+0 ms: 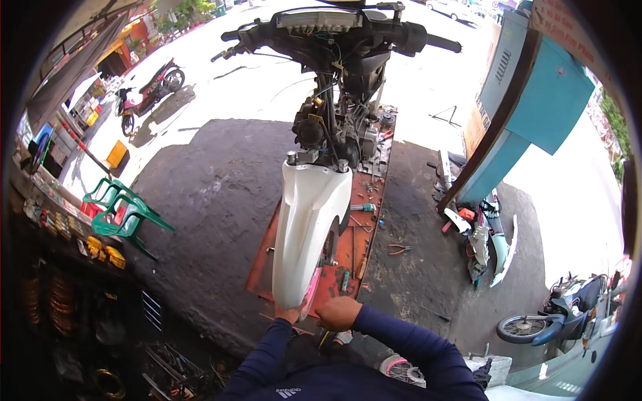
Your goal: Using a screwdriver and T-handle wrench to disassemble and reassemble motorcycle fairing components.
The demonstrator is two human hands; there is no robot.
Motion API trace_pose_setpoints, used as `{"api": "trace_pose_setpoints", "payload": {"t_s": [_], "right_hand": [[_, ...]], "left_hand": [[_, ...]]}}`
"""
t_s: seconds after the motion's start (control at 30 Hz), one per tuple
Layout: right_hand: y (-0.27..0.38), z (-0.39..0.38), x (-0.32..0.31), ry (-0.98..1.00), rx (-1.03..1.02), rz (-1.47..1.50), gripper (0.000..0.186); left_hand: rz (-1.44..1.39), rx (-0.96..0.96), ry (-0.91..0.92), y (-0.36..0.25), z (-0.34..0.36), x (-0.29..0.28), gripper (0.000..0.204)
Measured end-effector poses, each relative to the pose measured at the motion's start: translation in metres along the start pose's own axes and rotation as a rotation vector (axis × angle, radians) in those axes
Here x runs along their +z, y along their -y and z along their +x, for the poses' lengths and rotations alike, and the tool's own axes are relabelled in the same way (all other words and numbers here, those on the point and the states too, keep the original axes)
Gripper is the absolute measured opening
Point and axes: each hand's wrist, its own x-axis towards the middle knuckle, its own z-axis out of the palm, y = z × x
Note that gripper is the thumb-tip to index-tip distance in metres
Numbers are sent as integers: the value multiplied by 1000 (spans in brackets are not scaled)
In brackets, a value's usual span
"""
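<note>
A partly stripped motorcycle stands in front of me, its white front fender (304, 227) pointing toward me. Below the fender shows a strip of the pink-rimmed front wheel (310, 293). My left hand (288, 313) is at the fender's lower tip, against the wheel's left side; its fingers are hidden. Just right of the wheel, my right hand (338, 313) has its fingers curled into a closed grip. Whatever it holds, if anything, is hidden beneath it. Bare wiring and the handlebar (321, 33) rise at the far end.
Under the motorcycle lies a red work platform (361, 230) with scattered tools. Pliers (400, 249) rest on the floor to its right. Removed body panels (481, 240) lean by a blue post (491, 167). Green chairs (124, 214) stand left; another motorcycle (562, 311) is at right.
</note>
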Motion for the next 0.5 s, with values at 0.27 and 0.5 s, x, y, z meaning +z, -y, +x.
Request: {"api": "trace_pose_setpoints", "payload": {"t_s": [0.27, 0.5], "right_hand": [[194, -67, -148, -592, -99, -859, 27], [252, -39, -189, -678, -36, -965, 21]], "left_hand": [[-616, -571, -608, -229, -1, -311, 44], [-687, -690, -347, -154, 7, -331, 37]]}}
